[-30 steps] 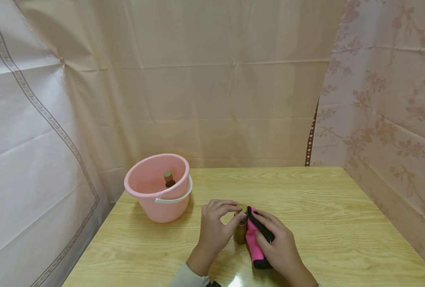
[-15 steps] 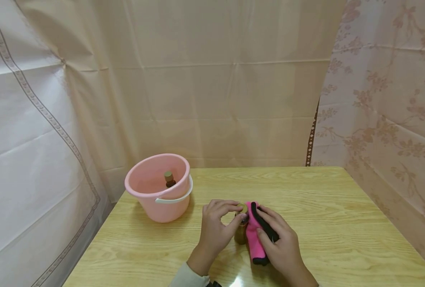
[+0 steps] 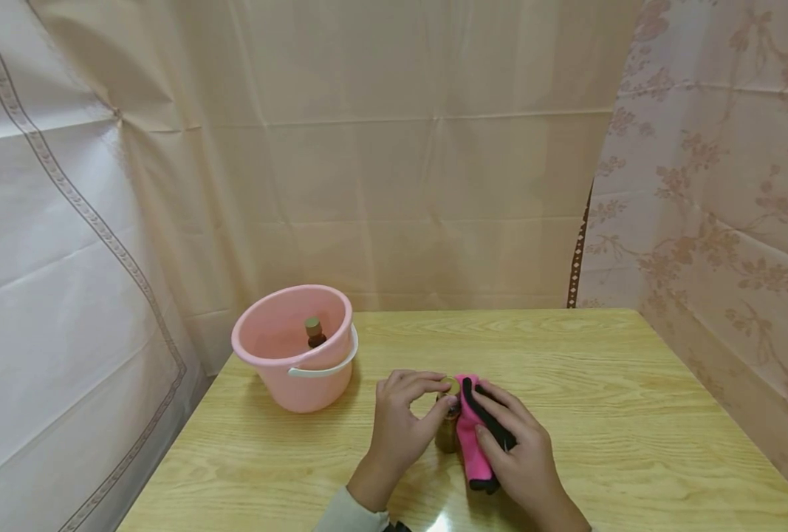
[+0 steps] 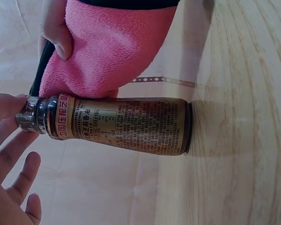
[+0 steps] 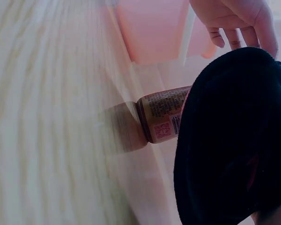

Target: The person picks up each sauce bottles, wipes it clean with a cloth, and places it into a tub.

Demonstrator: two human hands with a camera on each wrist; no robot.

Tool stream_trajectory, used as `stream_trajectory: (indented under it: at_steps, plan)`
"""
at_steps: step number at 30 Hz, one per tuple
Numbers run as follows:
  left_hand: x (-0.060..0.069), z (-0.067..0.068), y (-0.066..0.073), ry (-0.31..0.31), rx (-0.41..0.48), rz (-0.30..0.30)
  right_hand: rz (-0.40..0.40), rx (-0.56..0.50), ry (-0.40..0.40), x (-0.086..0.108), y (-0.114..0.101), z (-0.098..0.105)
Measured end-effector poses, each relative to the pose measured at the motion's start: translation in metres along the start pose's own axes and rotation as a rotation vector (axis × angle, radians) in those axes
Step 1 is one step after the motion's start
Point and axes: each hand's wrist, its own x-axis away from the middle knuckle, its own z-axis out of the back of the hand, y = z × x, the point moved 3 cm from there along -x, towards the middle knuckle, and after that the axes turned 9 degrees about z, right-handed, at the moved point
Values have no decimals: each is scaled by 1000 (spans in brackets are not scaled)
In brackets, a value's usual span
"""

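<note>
A sesame oil bottle (image 4: 131,124) with a dark cap and gold printed label stands upright on the table. At its top, the thumb and fingers of my left hand (image 3: 400,417) pinch the cap; the other fingers are spread apart in the left wrist view. My right hand (image 3: 523,451) grips a folded, fluffy pink cloth (image 3: 470,436) with black edging. That cloth lies against the right side of the bottle's neck and upper body. Much of the bottle is hidden behind the black side of the cloth in the right wrist view.
To the left stands a pink bucket (image 3: 303,391) with a white handle (image 3: 320,372). Inside it, a brown-capped bottle (image 3: 314,331) shows its top. The wooden table (image 3: 566,355) ends at the back before a beige curtain (image 3: 400,185).
Over the last second the cloth and my right hand have shifted slightly along the bottle, and the cloth's lower end has lifted a little. My left hand stays at the cap.
</note>
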Motion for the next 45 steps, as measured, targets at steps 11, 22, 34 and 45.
stream_trajectory:
  at_steps: [11, 22, 34, 45]
  plan:
    - [-1, 1, 1, -10, 6, 24, -18, 70, -66, 2, 6, -3]
    - [-2, 0, -4, -44, 15, 71, -116, 159, -173, 5, 13, -10]
    - [-1, -3, -7, -44, 19, 106, -309, 200, -305, 8, 16, -13]
    - [-1, -3, -4, 18, -3, 47, -286, 201, -277, 7, 14, -12]
